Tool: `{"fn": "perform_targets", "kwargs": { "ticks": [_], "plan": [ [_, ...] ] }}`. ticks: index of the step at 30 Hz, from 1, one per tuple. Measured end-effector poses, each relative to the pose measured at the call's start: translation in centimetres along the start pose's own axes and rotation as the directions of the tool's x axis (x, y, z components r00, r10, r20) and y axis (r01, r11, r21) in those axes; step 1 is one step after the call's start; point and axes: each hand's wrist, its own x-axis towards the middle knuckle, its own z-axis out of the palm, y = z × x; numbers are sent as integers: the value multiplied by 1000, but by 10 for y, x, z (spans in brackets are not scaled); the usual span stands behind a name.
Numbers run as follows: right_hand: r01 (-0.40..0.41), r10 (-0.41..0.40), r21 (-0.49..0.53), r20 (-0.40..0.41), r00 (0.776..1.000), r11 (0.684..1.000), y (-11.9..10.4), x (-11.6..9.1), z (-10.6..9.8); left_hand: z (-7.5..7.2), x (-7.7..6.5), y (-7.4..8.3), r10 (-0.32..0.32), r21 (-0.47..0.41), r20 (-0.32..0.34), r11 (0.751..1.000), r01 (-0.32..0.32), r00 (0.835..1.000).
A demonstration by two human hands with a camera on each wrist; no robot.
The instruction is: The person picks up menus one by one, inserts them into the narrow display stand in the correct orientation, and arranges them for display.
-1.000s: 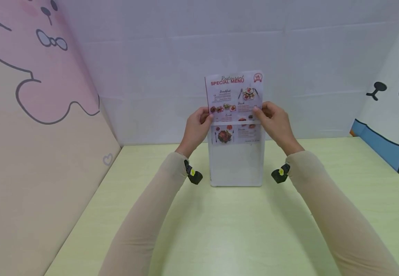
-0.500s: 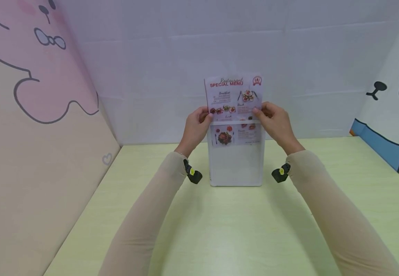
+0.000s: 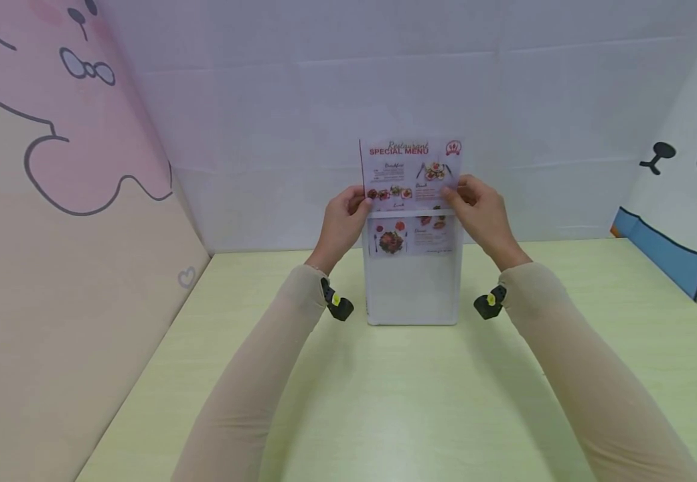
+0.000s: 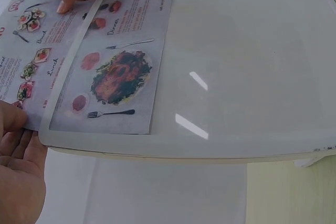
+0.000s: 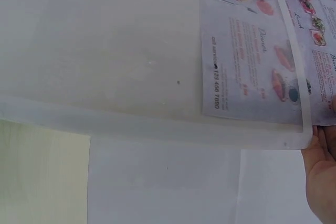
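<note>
A printed restaurant menu sheet (image 3: 411, 171) stands partly inside a clear, white-rimmed sign holder (image 3: 413, 291). Its lower part, with the dinner dish (image 4: 122, 77), shows behind the clear front, while the upper part sticks out above the top rim. My left hand (image 3: 342, 221) pinches the sheet's left edge just above the holder, thumb in front. On the opposite edge, my right hand (image 3: 485, 211) pinches the sheet likewise, thumb on the print. The fingers behind the sheet are partly hidden. In the right wrist view, the sheet's bottom edge (image 5: 203, 45) lies partway down the holder.
The holder stands upright on a pale yellow-green table (image 3: 408, 395). A white sheet backdrop (image 3: 276, 147) hangs behind it. Panels with a pink cartoon bear (image 3: 95, 140) and a white cartoon face (image 3: 685, 201) flank the table.
The menu sheet has slid slightly downward into the holder; its top edge sits lower than a second ago. Both hands stay almost in place on its edges.
</note>
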Motion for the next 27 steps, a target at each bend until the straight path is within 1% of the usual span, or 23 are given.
{"fn": "perform_targets", "kwargs": {
  "ticks": [8, 15, 19, 27],
  "plan": [
    [15, -15, -18, -16, 1000, 1000, -1, -1, 1, -1, -2, 1, 9, -4, 3, 1000, -9, 1000],
    [15, -15, -21, -8, 1000, 1000, -1, -2, 0, -1, -1, 1, 3, -11, 6, 1000, -3, 1000],
    [17, -17, -6, -7, 1000, 1000, -1, -1, 0, 0, -1, 1, 2, -7, 3, 1000, -2, 1000],
    [12, -12, -11, -3, 1000, 1000, 2, -1, 1, 0, -2, 1, -2, 3, 2, 1000, 2, 1000]
  ]
}}
